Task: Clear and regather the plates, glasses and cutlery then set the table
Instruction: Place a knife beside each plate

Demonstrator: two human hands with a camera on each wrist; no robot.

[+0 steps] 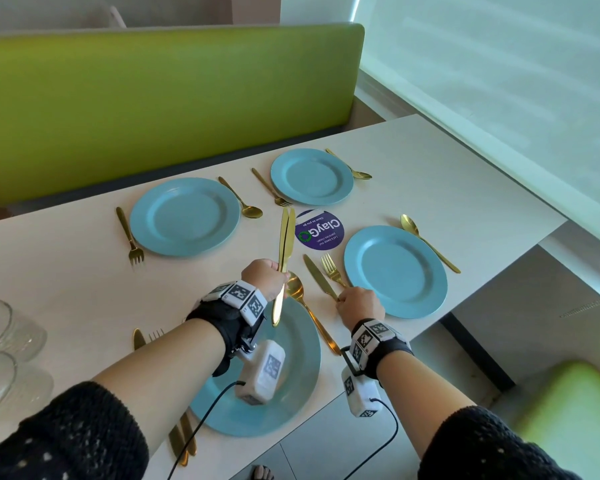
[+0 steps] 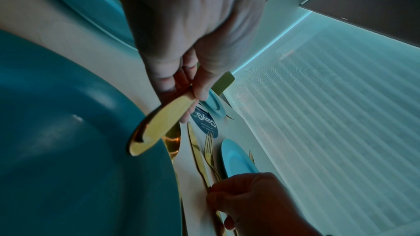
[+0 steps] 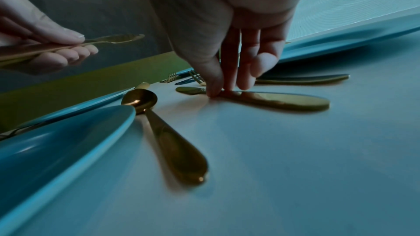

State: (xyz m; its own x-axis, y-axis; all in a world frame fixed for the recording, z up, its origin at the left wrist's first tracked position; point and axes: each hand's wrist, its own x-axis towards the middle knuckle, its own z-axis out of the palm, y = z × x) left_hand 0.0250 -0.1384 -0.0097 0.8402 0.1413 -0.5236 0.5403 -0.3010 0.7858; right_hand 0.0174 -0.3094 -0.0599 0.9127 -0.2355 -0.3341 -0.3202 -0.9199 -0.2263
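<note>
You are gathering cutlery: your left hand (image 1: 264, 276) grips two knives (image 1: 286, 239), your right hand (image 1: 360, 303) pinches a third knife (image 1: 318, 277) lying at 9 o'clock of the plate (image 1: 395, 271), so I think you lift it next.

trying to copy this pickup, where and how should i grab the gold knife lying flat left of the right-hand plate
Take the gold knife by its handle end, nearest the table edge, coming from above. It lies flat, so pinch its thin side edges with thumb and fingertips, as the right hand does. The fork lies close on its right, so a narrow pinch probably avoids nudging it.
</note>
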